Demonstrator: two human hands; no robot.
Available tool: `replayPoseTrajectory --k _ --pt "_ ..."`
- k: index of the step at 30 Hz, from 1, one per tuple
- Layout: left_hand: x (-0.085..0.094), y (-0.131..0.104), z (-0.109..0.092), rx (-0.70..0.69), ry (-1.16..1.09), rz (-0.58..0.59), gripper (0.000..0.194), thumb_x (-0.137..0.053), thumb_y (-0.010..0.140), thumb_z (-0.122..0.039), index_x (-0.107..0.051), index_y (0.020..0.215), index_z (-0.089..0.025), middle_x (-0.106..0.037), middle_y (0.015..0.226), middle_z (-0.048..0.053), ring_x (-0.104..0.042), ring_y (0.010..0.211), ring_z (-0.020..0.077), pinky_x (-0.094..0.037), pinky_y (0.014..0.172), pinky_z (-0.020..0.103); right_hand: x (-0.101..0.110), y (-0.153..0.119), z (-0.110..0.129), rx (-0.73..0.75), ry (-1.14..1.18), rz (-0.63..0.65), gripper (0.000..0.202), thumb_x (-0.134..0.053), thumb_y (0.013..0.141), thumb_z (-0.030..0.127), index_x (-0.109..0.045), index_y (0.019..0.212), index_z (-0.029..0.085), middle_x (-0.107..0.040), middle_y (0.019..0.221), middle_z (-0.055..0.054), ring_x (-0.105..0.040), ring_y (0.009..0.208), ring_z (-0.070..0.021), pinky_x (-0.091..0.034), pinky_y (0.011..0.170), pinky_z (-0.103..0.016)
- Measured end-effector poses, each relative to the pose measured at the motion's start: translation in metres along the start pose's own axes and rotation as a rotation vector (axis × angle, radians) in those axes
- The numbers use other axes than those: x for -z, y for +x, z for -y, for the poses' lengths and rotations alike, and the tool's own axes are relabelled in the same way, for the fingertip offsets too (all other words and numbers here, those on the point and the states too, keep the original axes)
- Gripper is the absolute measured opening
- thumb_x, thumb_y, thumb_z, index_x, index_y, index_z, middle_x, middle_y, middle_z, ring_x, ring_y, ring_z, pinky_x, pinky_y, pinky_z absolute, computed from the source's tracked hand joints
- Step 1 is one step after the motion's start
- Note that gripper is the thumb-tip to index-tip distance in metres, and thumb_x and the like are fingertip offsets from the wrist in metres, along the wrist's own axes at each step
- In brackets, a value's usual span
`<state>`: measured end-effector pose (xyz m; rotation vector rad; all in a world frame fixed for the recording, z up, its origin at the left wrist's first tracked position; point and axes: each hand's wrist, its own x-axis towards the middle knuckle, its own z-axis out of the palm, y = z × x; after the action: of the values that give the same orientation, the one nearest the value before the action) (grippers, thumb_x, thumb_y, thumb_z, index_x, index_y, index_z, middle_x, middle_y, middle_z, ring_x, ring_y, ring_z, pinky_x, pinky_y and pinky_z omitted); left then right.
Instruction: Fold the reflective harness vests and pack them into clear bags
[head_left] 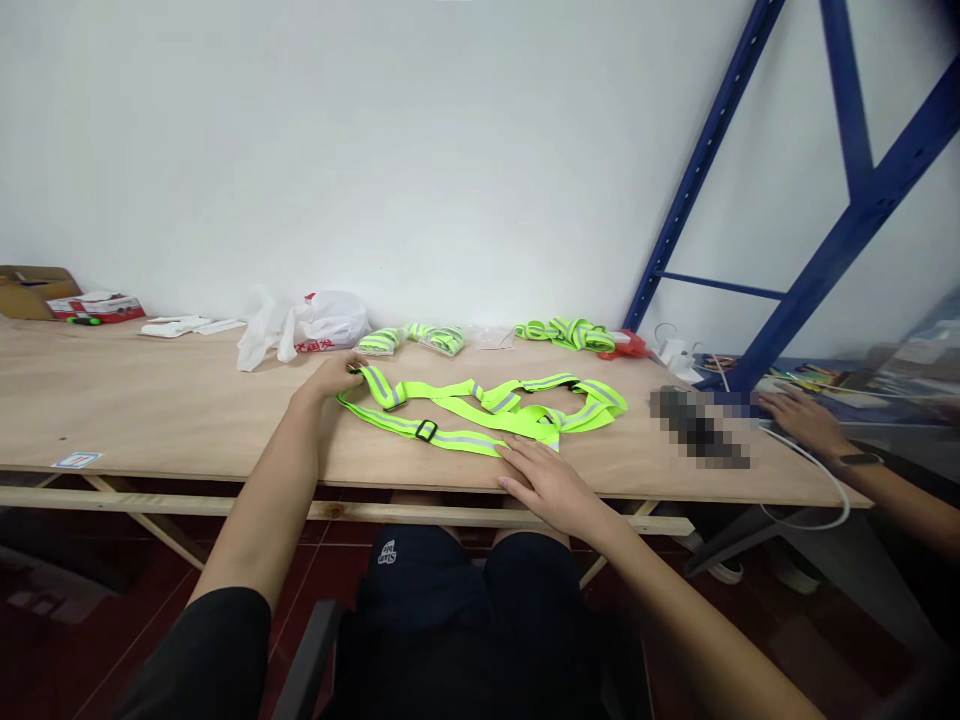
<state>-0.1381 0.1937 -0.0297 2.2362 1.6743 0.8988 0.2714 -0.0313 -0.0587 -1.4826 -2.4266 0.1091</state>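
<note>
A neon yellow-green strap harness (465,440) with grey reflective stripes lies spread in loops on the wooden table (187,400). A black slide buckle (426,431) sits on its front strap. At the harness's left end, my left hand (337,374) is closed on the strap, its fingertips beside a dark piece. My right hand (541,478) rests flat near the table's front edge, fingers spread and fingertips touching the lower strap.
Behind the harness are bagged strap bundles (442,340), a loose strap pile (566,333), a white plastic bag (334,318) and a red bag (626,345). A blue metal frame (817,250) rises at right, near another person's hand (806,420). A pixelated dark object (697,430) lies nearby.
</note>
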Motion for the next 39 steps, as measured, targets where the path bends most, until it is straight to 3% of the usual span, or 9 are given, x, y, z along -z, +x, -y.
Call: replayPoseTrajectory --k 2,10,14,19,22,26,29,39 --pt "0.000 0.000 -0.007 -0.031 0.066 0.081 0.039 -0.057 0.063 -0.032 -0.068 0.099 -0.020 -0.072 0.110 0.008 -0.065 0.106 0.0287 -0.053 0.093 0.036 -0.001 0.000 -0.001 0.002 0.003 -0.014 0.056 -0.044 0.099 0.053 -0.054 0.144 0.022 -0.050 0.150 -0.012 -0.042 0.142 -0.0312 -0.034 0.117 -0.052" --pt "0.004 -0.002 -0.044 -0.251 0.419 0.201 0.049 -0.048 0.073 -0.024 -0.067 0.118 -0.021 -0.067 0.128 0.008 -0.061 0.118 0.0290 -0.047 0.102 0.039 0.002 -0.002 -0.001 0.001 0.024 -0.014 0.055 -0.047 0.098 0.053 -0.055 0.143 0.022 -0.050 0.150 -0.012 -0.043 0.142 -0.0306 -0.034 0.117 -0.051" --pt "0.001 -0.017 -0.043 -0.345 0.469 0.199 0.056 -0.044 0.080 -0.025 -0.058 0.134 -0.017 -0.057 0.142 0.010 -0.051 0.132 0.0286 -0.039 0.111 0.039 0.021 0.008 0.004 0.069 0.046 -0.005 0.048 -0.051 0.097 0.046 -0.061 0.137 0.021 -0.058 0.143 -0.011 -0.053 0.133 -0.0287 -0.042 0.112 -0.044" --pt "-0.003 -0.046 -0.020 -0.231 0.346 0.229 0.070 -0.041 0.090 -0.042 -0.033 0.153 -0.011 -0.047 0.151 0.016 -0.049 0.135 0.0292 -0.039 0.111 0.037 0.032 0.064 0.021 0.137 0.011 -0.043 0.048 -0.048 0.098 0.045 -0.058 0.139 0.022 -0.059 0.142 -0.010 -0.055 0.131 -0.0288 -0.044 0.109 -0.044" --pt "-0.005 -0.056 -0.014 -0.163 0.287 0.254 0.067 -0.035 0.094 -0.045 -0.032 0.154 -0.015 -0.048 0.151 0.016 -0.053 0.132 0.0302 -0.040 0.109 0.039 0.017 0.109 0.027 0.127 -0.046 0.049 0.059 -0.049 0.097 0.048 -0.047 0.148 0.017 -0.046 0.153 -0.013 -0.043 0.141 -0.0303 -0.036 0.115 -0.045" --pt "-0.006 -0.063 -0.019 -0.096 0.366 0.285 0.053 -0.033 0.096 -0.039 -0.045 0.146 -0.024 -0.053 0.147 0.015 -0.052 0.131 0.0352 -0.026 0.113 0.060 -0.010 0.151 0.025 0.083 -0.075 0.136 0.068 -0.042 0.099 0.052 -0.035 0.154 0.013 -0.034 0.160 -0.015 -0.031 0.148 -0.0289 -0.028 0.119 -0.042" --pt "-0.005 -0.066 -0.024 -0.081 0.419 0.270 0.047 -0.033 0.097 -0.038 -0.054 0.137 -0.025 -0.053 0.146 0.015 -0.051 0.131 0.0369 -0.017 0.111 0.070 -0.020 0.163 0.018 0.055 -0.073 0.170 0.067 -0.036 0.101 0.054 -0.035 0.154 0.014 -0.035 0.159 -0.015 -0.034 0.147 -0.0289 -0.029 0.118 -0.043" --pt "0.001 -0.064 -0.034 0.066 0.587 0.268 0.048 -0.032 0.096 -0.048 -0.068 0.110 -0.019 -0.065 0.128 0.020 -0.059 0.114 0.0420 -0.021 0.101 0.077 -0.007 0.156 -0.022 -0.060 -0.073 0.190 0.063 -0.035 0.101 0.054 -0.041 0.151 0.015 -0.039 0.157 -0.015 -0.039 0.144 -0.0300 -0.030 0.117 -0.043"
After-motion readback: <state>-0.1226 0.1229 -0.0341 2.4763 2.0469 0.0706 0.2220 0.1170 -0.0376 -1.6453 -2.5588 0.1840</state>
